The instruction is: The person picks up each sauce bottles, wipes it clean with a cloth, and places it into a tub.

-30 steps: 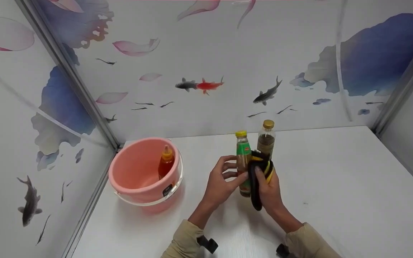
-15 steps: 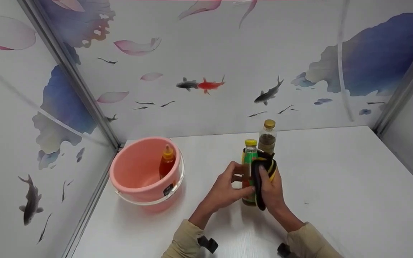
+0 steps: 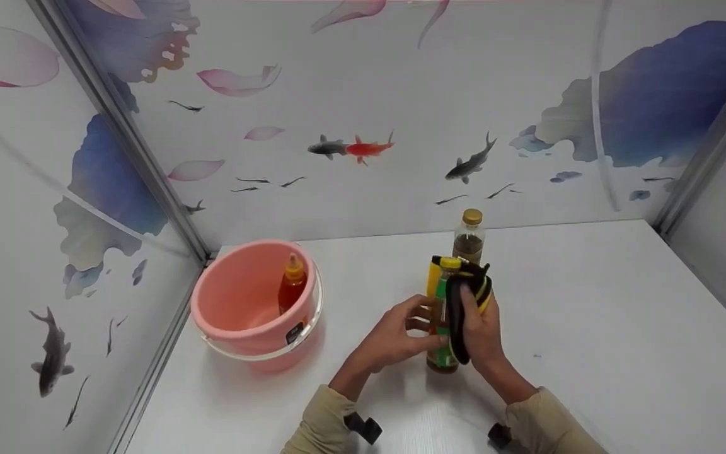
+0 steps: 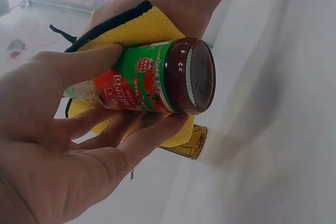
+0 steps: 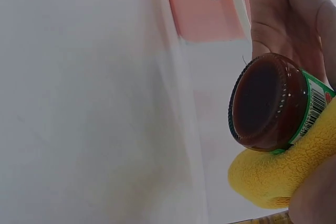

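Observation:
A glass ketchup bottle (image 3: 443, 362) with a yellow cap and a green and red label is held between the two hands, its base tipped toward the wrist cameras. My left hand (image 3: 394, 337) grips it from the left, thumb on one side and fingers on the other, as the left wrist view shows. My right hand (image 3: 484, 331) holds a cloth (image 3: 456, 315), black on one face and yellow on the other, wrapped against the bottle. In the right wrist view the yellow fluffy side (image 5: 289, 169) presses along the label. The cloth hides part of the bottle's upper body.
Behind the right hand stands another glass bottle (image 3: 468, 243) with a gold cap and dark contents. At the left, a pink bucket (image 3: 237, 340) with a white handle holds a squeeze bottle (image 3: 292, 290) of reddish sauce. Printed panels (image 3: 388, 208) enclose the white table (image 3: 590, 353).
The ketchup bottle has come lower and slightly right, deeper into the cloth, with my left hand following it. My right hand has shifted slightly right, still gripping the cloth.

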